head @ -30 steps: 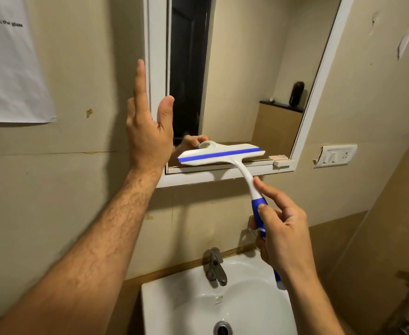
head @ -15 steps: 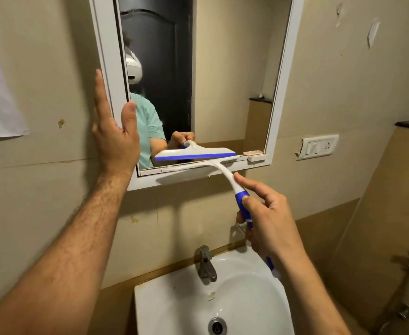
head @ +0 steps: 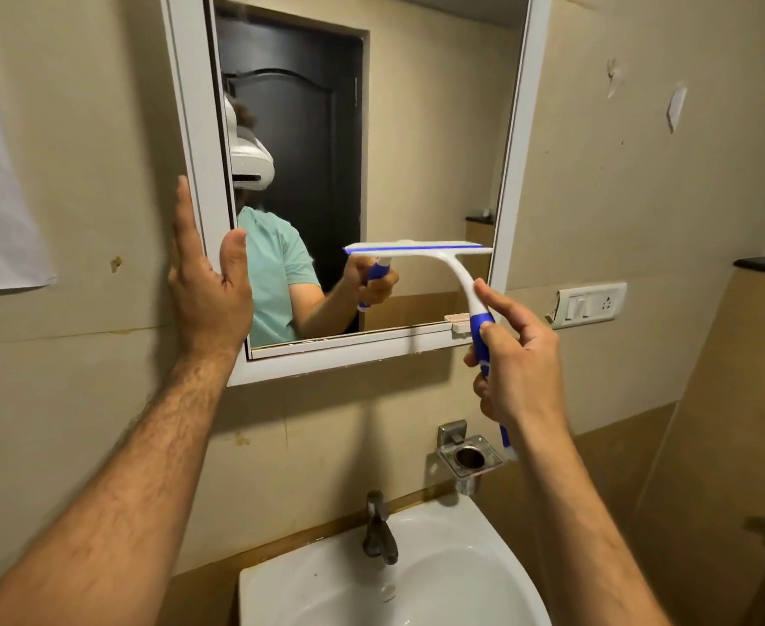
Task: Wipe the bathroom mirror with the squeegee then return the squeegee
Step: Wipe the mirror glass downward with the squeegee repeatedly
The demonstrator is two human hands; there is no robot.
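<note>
Right hand (head: 518, 368) wrapped around the blue grip of the squeegee (head: 443, 273), index finger stretched up the white neck. Blade up at eleven o'clock from those fingers, long axis level, lying against the lower right of the mirror (head: 416, 128), right tip just beside the frame. Left hand (head: 208, 286) spread flat, holding nothing, bracing the frame's nine o'clock edge. Likely next: a straight pull toward six.
</note>
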